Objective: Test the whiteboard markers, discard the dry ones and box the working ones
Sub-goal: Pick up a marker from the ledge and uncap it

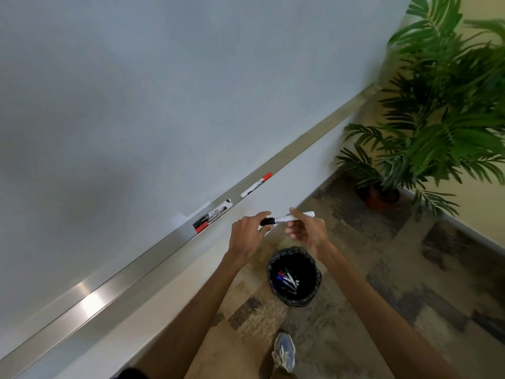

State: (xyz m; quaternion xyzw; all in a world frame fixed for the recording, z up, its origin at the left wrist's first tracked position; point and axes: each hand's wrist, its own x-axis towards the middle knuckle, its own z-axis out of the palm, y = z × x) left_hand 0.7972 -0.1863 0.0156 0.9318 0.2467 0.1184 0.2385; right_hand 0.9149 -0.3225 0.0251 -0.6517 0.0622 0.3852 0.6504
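Two bare forearms reach up from the bottom edge to a white-barrelled, black-capped whiteboard marker, held nearly level with its long axis running left to right and its cap end pointing left. The left hand pinches the cap and the right hand curls round the barrel, whose white tail sticks out past it to the right. The marker hangs above a round black bag-lined waste bin holding several markers.

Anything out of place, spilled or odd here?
Nothing stands out. Spare markers lie in the tray, discards sit inside the bin, none on the carpet. The left hand and right hand hold one marker. No box is in view.
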